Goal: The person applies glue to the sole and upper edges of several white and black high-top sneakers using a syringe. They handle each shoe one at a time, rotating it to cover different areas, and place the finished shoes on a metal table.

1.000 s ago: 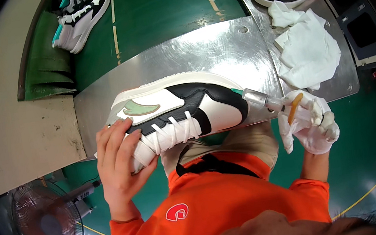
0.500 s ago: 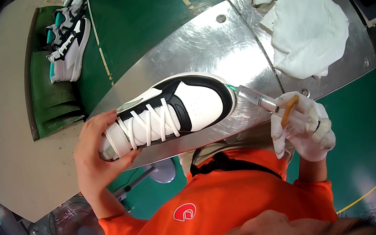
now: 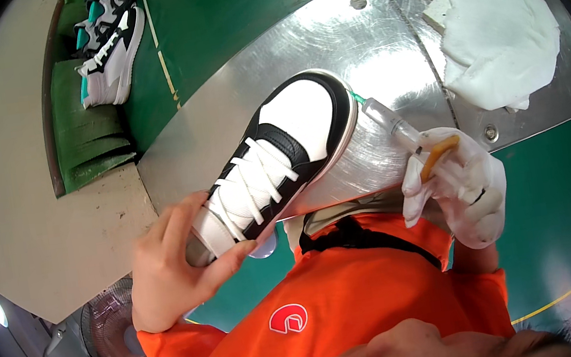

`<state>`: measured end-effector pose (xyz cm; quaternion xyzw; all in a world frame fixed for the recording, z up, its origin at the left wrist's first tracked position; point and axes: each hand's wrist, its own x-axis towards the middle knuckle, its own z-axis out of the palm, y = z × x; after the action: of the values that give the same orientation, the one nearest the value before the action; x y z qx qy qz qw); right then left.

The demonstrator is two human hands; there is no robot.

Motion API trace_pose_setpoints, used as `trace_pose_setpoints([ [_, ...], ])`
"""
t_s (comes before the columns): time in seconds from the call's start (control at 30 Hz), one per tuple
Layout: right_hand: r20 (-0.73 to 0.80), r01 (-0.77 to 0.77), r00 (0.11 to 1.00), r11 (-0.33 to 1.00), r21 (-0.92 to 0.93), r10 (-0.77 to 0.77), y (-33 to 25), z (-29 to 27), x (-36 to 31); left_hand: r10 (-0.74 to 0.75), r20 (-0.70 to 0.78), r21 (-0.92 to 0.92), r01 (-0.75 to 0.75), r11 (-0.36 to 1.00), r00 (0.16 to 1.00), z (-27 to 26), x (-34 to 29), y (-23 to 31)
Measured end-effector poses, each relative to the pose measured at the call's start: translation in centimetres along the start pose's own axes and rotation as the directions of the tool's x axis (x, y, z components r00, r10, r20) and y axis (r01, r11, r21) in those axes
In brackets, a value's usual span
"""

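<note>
Shoe (image 3: 266,170) lay over the desk (image 3: 324,34), heel toward seven o'clock in the left hand's (image 3: 169,260) grasp, toe toward one; the right hand (image 3: 458,187), nearer the toe at its four o'clock, gripped a syringe (image 3: 388,119).

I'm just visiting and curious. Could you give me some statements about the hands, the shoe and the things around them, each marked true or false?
1. The left hand holds the shoe by its ankle end. True.
2. The right hand is bare. False: it wears a white glove.
3. The clear syringe-like tool points toward the shoe's toe. True.
4. The white cloth lies left of the shoe. False: it lies to the right.
5. The laces are black. False: they are white.
</note>
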<state>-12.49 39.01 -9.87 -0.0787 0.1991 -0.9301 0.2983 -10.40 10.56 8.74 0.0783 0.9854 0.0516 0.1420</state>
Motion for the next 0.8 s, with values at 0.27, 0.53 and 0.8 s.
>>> trace_pose_setpoints([
  [0.27,-0.018,0.105,0.993,0.961,-0.254,-0.113,3.3,2.0,-0.5,-0.038,0.196,0.004,0.038,0.999,0.980,-0.8,-0.5,0.5],
  [0.53,-0.042,0.156,0.984,0.951,-0.268,-0.174,6.3,4.3,-1.6,0.358,0.363,-0.317,-0.247,0.916,0.860,-4.2,7.3,-3.6],
  [0.8,-0.088,0.107,0.980,0.850,-0.516,-0.177,8.0,7.0,-2.9,0.296,0.403,-0.200,-0.232,0.952,0.866,4.0,17.7,-0.1],
])
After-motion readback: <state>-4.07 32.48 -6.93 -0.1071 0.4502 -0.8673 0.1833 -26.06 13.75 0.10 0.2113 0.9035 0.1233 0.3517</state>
